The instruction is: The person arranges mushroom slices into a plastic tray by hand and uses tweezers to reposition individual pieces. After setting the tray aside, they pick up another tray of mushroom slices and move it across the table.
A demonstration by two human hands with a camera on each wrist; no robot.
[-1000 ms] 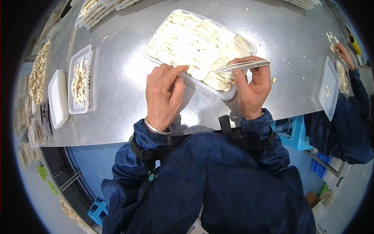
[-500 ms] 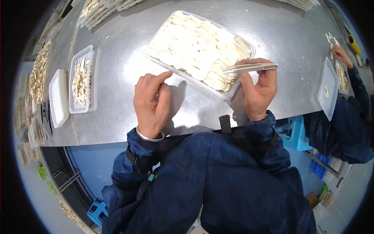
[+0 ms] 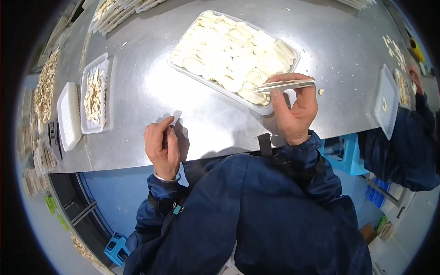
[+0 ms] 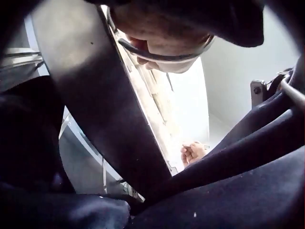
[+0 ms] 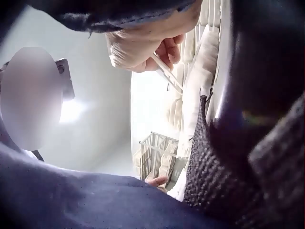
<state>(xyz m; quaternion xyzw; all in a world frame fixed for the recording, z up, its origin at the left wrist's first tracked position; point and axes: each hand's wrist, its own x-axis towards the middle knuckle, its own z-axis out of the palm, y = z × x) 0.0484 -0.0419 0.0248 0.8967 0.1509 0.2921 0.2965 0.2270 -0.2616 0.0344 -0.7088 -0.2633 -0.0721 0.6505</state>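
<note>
In the head view my right hand (image 3: 297, 110) pinches a pair of metal tweezers (image 3: 293, 84) between thumb and fingers. Their tips point left, down at the pale, thin slices (image 3: 233, 50) near the close right corner of a clear plastic tray (image 3: 215, 87). Overlapping slices cover the tray, washed out by glare. The right wrist view shows the tweezers (image 5: 167, 75) slanting from the fingers. My left hand (image 3: 161, 144) is low over the table's near edge, apart from the tray, its index finger pointing out and the others loosely bent. A bracelet (image 4: 162, 58) circles that wrist.
On the steel table (image 3: 133, 91), a tray of small pieces (image 3: 94, 96) and a white tray (image 3: 68, 117) stand at left. Stacked trays (image 3: 114, 18) are at the back left. At right, another person's hand (image 3: 416, 79) is beyond a leaning tray (image 3: 387, 103). Scraps lie scattered.
My left hand has drawn back from the tray's near edge, down and left toward the table edge. The right hand shifted right with the tweezers, then back left and slightly lower.
</note>
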